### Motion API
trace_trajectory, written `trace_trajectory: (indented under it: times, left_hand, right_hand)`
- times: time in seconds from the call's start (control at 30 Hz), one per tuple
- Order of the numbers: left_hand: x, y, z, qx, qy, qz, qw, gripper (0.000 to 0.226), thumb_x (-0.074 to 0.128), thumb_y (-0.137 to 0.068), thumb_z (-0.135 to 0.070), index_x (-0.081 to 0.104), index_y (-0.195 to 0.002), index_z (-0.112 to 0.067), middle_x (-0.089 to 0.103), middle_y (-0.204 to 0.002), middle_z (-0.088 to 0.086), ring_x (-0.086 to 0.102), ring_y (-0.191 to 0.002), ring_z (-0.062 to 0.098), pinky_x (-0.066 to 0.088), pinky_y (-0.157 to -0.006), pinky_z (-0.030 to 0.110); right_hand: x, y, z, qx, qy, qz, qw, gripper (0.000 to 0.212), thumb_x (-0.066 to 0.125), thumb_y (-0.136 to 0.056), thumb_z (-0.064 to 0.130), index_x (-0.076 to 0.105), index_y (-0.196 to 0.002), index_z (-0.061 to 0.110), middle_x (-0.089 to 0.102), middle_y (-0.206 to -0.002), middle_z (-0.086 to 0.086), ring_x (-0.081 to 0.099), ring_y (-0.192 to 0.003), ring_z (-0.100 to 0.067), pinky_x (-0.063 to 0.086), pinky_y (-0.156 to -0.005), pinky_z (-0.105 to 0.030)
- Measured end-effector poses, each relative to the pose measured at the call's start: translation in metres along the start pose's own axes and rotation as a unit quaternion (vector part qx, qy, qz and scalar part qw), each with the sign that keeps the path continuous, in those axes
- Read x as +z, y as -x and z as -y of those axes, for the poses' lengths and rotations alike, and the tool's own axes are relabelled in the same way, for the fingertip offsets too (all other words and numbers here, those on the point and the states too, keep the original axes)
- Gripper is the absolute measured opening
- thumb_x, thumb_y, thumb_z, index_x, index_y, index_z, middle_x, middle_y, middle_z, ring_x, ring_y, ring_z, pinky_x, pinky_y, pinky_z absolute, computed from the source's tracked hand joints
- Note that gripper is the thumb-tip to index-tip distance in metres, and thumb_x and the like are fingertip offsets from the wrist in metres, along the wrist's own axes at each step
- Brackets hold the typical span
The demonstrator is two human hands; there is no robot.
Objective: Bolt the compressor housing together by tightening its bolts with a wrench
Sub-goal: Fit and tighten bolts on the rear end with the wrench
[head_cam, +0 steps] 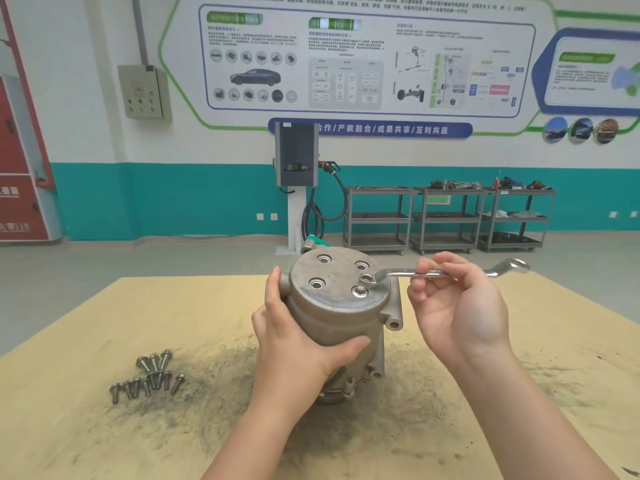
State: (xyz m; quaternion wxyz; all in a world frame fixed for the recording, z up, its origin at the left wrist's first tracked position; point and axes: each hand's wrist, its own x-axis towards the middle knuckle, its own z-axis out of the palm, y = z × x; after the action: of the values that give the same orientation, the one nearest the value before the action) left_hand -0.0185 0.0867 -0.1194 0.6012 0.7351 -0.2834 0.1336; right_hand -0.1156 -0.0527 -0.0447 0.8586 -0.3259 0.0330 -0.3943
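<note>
A grey metal compressor housing [341, 306] stands upright in the middle of the table. Its round top plate has three open bolt holes and one seated bolt [360, 289] at the front right. My left hand [294, 341] grips the housing's left side, thumb across its front. My right hand [457, 306] pinches the shaft of a silver ring wrench [446, 271]. The wrench's near ring end hovers over the top plate just behind the seated bolt, not on it. Several loose bolts [149, 377] lie in a pile on the table at the left.
The table [519, 393] is covered with tan board smeared with dark grime around the housing. Beyond it are open floor, a charging post [297, 188] and three grey shelf carts [446, 220] along the teal wall.
</note>
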Motion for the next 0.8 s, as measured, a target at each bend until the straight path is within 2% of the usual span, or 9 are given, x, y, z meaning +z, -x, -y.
trace_trajectory:
  times: [0.17,0.3,0.4,0.47,0.57,0.63,0.7,0.77,0.8]
  left_hand:
    - [0.000,-0.001,0.001,0.009,-0.006,0.007,1.000,0.134,0.075,-0.031,-0.078,-0.011,-0.133,-0.068,0.021,-0.125,-0.029,0.006,-0.111,-0.036,0.023,-0.077,0.004]
    - [-0.001,0.000,-0.001,-0.004,0.004,0.011,1.000,0.133,0.076,-0.030,-0.077,-0.010,-0.131,-0.070,0.018,-0.121,-0.027,0.021,-0.109,-0.017,0.024,-0.079,0.008]
    - [-0.001,-0.001,-0.003,-0.009,0.010,0.012,1.000,0.130,0.077,-0.028,-0.076,-0.012,-0.123,-0.080,0.014,-0.113,-0.029,0.027,-0.102,-0.022,0.020,-0.078,0.004]
    - [-0.001,0.000,-0.003,-0.010,0.005,0.010,1.000,0.132,0.078,-0.029,-0.075,-0.011,-0.127,-0.077,0.017,-0.120,-0.024,0.016,-0.098,-0.041,0.020,-0.078,0.005]
    - [0.001,0.001,-0.002,-0.013,-0.004,0.002,1.000,0.135,0.077,-0.029,-0.077,-0.009,-0.132,-0.070,0.021,-0.126,-0.018,0.004,-0.099,-0.045,0.021,-0.076,0.006]
    - [0.002,0.001,-0.003,-0.014,-0.009,-0.005,1.000,0.136,0.077,-0.029,-0.079,-0.009,-0.133,-0.066,0.022,-0.127,-0.018,0.008,-0.100,-0.042,0.021,-0.075,0.007]
    - [0.003,0.002,-0.003,-0.014,0.003,-0.010,1.000,0.136,0.077,-0.030,-0.081,-0.008,-0.135,-0.065,0.023,-0.126,-0.019,0.021,-0.110,-0.023,0.022,-0.076,0.006]
    - [0.003,0.003,-0.003,-0.010,0.016,-0.017,1.000,0.132,0.073,-0.031,-0.085,-0.006,-0.135,-0.064,0.024,-0.125,-0.020,0.021,-0.116,-0.011,0.022,-0.077,0.005]
    - [0.003,0.003,-0.003,-0.012,0.020,-0.022,1.000,0.132,0.071,-0.030,-0.088,-0.005,-0.135,-0.064,0.024,-0.124,-0.020,0.022,-0.117,-0.008,0.023,-0.076,0.005]
  right_hand:
    - [-0.004,-0.006,0.001,0.040,0.009,0.055,0.998,0.018,0.034,-0.089,0.002,0.050,-0.082,0.008,0.056,-0.061,-0.008,0.046,-0.048,-0.018,0.040,-0.046,-0.023]
    - [-0.003,-0.018,0.007,0.061,0.054,0.088,0.993,0.018,0.035,-0.089,0.002,0.050,-0.083,0.008,0.055,-0.063,-0.009,0.047,-0.050,-0.018,0.042,-0.045,-0.024]
    - [-0.004,-0.024,0.008,0.089,0.066,0.087,0.990,0.017,0.033,-0.087,0.002,0.048,-0.082,0.008,0.053,-0.063,-0.007,0.047,-0.050,-0.017,0.042,-0.045,-0.022]
    - [-0.007,-0.016,0.003,0.051,0.059,0.077,0.994,0.019,0.033,-0.085,0.000,0.048,-0.078,0.009,0.052,-0.061,-0.006,0.045,-0.050,-0.017,0.042,-0.045,-0.022]
    - [-0.021,0.016,-0.012,-0.087,0.067,0.113,0.988,0.023,0.039,-0.075,-0.002,0.056,-0.073,0.014,0.055,-0.058,-0.008,0.049,-0.051,-0.020,0.044,-0.048,-0.024]
    - [-0.025,0.040,-0.026,-0.225,0.165,0.147,0.949,0.030,0.045,-0.076,-0.003,0.064,-0.076,0.020,0.064,-0.067,-0.007,0.059,-0.058,-0.021,0.049,-0.056,-0.025]
    - [-0.023,0.055,-0.040,-0.353,0.325,0.164,0.862,0.021,0.056,-0.084,0.003,0.069,-0.085,0.020,0.068,-0.077,-0.002,0.066,-0.070,-0.016,0.051,-0.065,-0.021]
    - [-0.017,0.061,-0.048,-0.422,0.411,0.171,0.790,0.013,0.059,-0.087,0.009,0.070,-0.090,0.015,0.069,-0.084,0.000,0.066,-0.078,-0.012,0.049,-0.071,-0.020]
    - [-0.014,0.063,-0.049,-0.435,0.419,0.172,0.778,0.013,0.059,-0.089,0.010,0.069,-0.094,0.015,0.069,-0.085,0.002,0.066,-0.080,-0.012,0.050,-0.073,-0.021]
